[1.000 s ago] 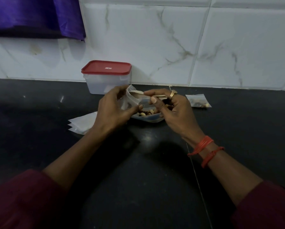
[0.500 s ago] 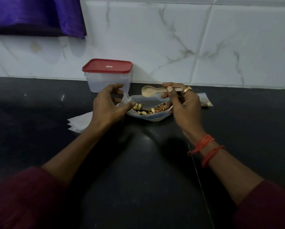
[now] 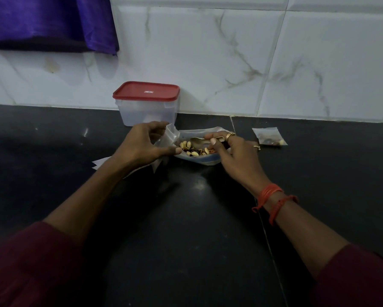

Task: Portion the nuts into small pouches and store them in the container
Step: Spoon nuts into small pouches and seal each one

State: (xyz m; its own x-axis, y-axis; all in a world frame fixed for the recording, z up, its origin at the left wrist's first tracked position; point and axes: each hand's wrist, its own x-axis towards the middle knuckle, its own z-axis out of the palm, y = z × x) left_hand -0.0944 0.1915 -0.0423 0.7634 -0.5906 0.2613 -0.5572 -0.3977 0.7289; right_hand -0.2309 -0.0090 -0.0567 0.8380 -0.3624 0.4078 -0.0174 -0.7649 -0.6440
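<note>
My left hand (image 3: 141,145) pinches a small pouch (image 3: 171,137). My right hand (image 3: 238,152) holds a spoon (image 3: 197,141) in the bag (image 3: 206,161) of nuts (image 3: 187,144).

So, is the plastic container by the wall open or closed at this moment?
Closed. The red lid sits flat on the container and covers its whole rim, with no gap visible.

Dark, glossy countertop (image 3: 186,229), split right of centre by a thin seam (image 3: 267,231) running front to back. At the back edge: clear container (image 3: 148,113), red lid (image 3: 146,91) on. Mid-counter: open bag of nuts (image 3: 208,160). Further right, apart: small filled pouch (image 3: 269,136). Left: seemingly a stack of flat empty pouches (image 3: 99,162), mostly hidden.
</note>
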